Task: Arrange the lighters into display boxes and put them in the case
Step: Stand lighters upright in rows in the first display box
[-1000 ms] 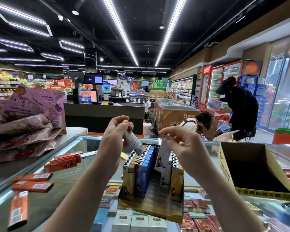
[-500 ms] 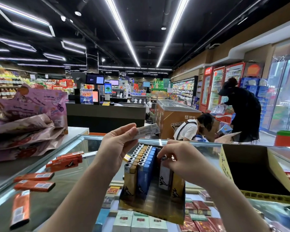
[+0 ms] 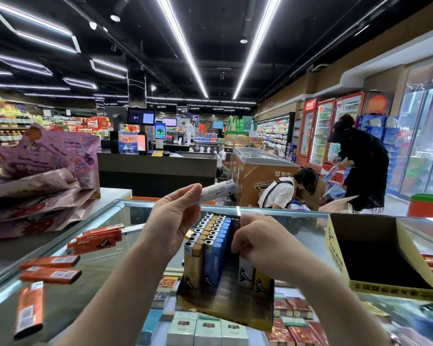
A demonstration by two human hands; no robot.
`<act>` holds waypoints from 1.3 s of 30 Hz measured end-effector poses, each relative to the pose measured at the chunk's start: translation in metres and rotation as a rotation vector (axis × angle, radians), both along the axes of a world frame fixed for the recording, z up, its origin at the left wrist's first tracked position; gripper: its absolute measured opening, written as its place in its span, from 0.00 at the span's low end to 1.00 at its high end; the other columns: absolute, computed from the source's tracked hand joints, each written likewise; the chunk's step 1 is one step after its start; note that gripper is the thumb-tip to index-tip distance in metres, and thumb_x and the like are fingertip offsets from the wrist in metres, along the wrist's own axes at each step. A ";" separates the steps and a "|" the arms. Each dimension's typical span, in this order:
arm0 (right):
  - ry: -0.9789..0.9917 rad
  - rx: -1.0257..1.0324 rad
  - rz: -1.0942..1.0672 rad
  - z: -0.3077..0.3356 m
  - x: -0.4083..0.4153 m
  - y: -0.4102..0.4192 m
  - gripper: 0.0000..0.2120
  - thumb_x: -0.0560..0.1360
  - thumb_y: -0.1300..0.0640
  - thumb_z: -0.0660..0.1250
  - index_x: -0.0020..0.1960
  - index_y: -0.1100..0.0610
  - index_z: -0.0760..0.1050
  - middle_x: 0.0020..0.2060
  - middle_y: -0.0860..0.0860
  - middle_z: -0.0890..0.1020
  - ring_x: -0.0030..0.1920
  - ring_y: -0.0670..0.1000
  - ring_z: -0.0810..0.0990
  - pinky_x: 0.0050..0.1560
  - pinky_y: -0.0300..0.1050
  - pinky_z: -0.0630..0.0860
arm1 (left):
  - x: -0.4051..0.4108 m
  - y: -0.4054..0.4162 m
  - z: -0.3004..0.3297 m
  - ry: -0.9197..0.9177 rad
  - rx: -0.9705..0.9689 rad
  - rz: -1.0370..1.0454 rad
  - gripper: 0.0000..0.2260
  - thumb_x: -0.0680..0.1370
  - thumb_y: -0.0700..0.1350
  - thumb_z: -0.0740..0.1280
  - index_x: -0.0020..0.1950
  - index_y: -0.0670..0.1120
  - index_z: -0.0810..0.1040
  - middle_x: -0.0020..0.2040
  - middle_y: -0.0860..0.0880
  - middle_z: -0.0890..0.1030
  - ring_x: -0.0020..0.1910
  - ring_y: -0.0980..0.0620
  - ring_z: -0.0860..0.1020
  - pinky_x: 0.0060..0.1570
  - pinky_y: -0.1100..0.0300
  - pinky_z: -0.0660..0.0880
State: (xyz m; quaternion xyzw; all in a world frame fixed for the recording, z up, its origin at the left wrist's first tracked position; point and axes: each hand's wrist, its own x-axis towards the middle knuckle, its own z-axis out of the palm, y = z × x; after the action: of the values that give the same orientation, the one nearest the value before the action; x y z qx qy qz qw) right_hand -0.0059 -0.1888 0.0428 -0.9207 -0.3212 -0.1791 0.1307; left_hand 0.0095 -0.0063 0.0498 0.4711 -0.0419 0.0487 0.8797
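Gold display box (image 3: 225, 305) sits on the glass counter (image 3: 105, 265), its front lip overhanging the near glass edge; it serves as landmark. Inside it, a gold row and a blue row of lighters (image 3: 210, 236) stand upright along the left side; the floor between them and the right side is bare. Left hand (image 3: 171, 221) hovers above the box's left rear, thumb and fingers pinching a white lighter (image 3: 218, 192) held nearly level, its metal end pointing right. Right hand (image 3: 263, 242) is over the right side of the box, fingers curled down onto a white lighter (image 3: 245, 273) standing next to a gold one; the tops of both are hidden under the hand, so the exact grip is unclear. Left of the box, loose orange lighters (image 3: 50, 262) lie scattered flat on the glass, open glass between them and the box. Right of the box, an empty yellow display box (image 3: 340, 258) stands apart, its far side cut off by the frame.
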 end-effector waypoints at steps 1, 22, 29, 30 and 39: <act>0.043 0.059 0.002 0.001 0.001 -0.002 0.08 0.72 0.63 0.68 0.46 0.53 0.83 0.41 0.41 0.72 0.47 0.45 0.72 0.48 0.37 0.71 | 0.000 0.000 0.000 -0.006 -0.006 -0.004 0.06 0.63 0.43 0.73 0.37 0.44 0.84 0.35 0.46 0.84 0.29 0.55 0.80 0.29 0.65 0.77; 0.178 1.296 0.235 0.022 -0.011 -0.009 0.10 0.71 0.69 0.68 0.47 0.57 0.75 0.33 0.51 0.82 0.32 0.48 0.80 0.35 0.38 0.79 | -0.001 -0.013 -0.007 -0.577 0.779 0.047 0.18 0.67 0.53 0.72 0.54 0.56 0.73 0.44 0.56 0.83 0.45 0.60 0.81 0.42 0.64 0.77; 0.039 0.963 0.160 0.022 -0.009 -0.016 0.10 0.72 0.67 0.69 0.41 0.52 0.78 0.34 0.49 0.82 0.36 0.45 0.80 0.37 0.39 0.80 | 0.003 0.004 -0.008 -0.498 1.337 -0.144 0.24 0.68 0.64 0.67 0.62 0.69 0.64 0.69 0.64 0.61 0.64 0.70 0.60 0.64 0.62 0.61; 0.033 0.898 0.153 0.020 -0.009 -0.015 0.10 0.71 0.67 0.70 0.41 0.52 0.78 0.34 0.50 0.81 0.36 0.47 0.80 0.38 0.40 0.80 | 0.002 0.005 -0.009 -0.470 1.374 -0.198 0.26 0.69 0.61 0.70 0.63 0.68 0.65 0.70 0.64 0.58 0.67 0.66 0.57 0.67 0.58 0.59; 0.108 0.711 0.148 0.014 -0.006 -0.012 0.09 0.72 0.66 0.70 0.41 0.52 0.78 0.31 0.46 0.76 0.29 0.42 0.72 0.30 0.35 0.70 | 0.000 -0.005 -0.015 -0.508 1.548 -0.179 0.23 0.70 0.59 0.71 0.64 0.65 0.70 0.73 0.64 0.58 0.72 0.63 0.46 0.72 0.50 0.50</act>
State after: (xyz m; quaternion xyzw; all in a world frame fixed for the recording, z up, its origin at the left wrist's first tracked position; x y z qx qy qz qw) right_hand -0.0118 -0.2007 0.0567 -0.8001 -0.2971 -0.2208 0.4721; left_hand 0.0093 -0.0111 0.0345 0.9145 -0.2989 0.0408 0.2695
